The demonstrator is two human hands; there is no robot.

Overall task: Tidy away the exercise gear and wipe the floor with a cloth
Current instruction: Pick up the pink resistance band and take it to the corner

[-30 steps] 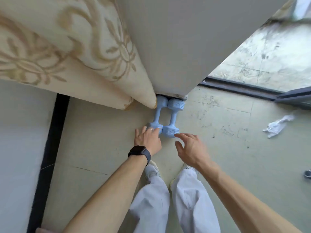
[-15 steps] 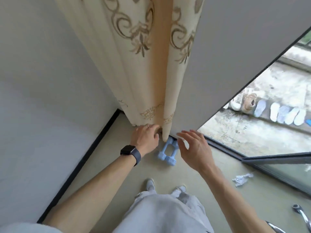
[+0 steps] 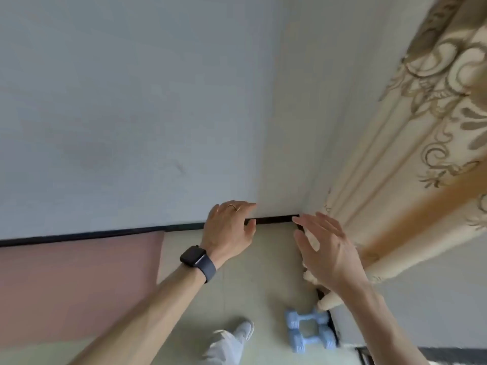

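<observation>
Two light blue dumbbells (image 3: pixel 311 330) lie side by side on the pale green floor (image 3: pixel 253 283), against the wall base under the curtain's hem. My left hand (image 3: pixel 229 230), with a dark watch on the wrist, hovers in the air with fingers apart and nothing in it. My right hand (image 3: pixel 326 248) is also raised and spread, holding nothing, well above the dumbbells. A pink exercise mat (image 3: pixel 76 288) lies flat on the floor at the left. No cloth is in view.
A cream curtain (image 3: pixel 411 164) with gold patterns hangs at the right. A white wall (image 3: pixel 131 101) with a black skirting board fills the upper view. My trouser leg and shoe (image 3: pixel 237 335) stand just left of the dumbbells.
My view has swung left and upward, from the dumbbells to the wall corner. Both hands have lifted away from the dumbbells, which stay on the floor. The pink mat has come into view.
</observation>
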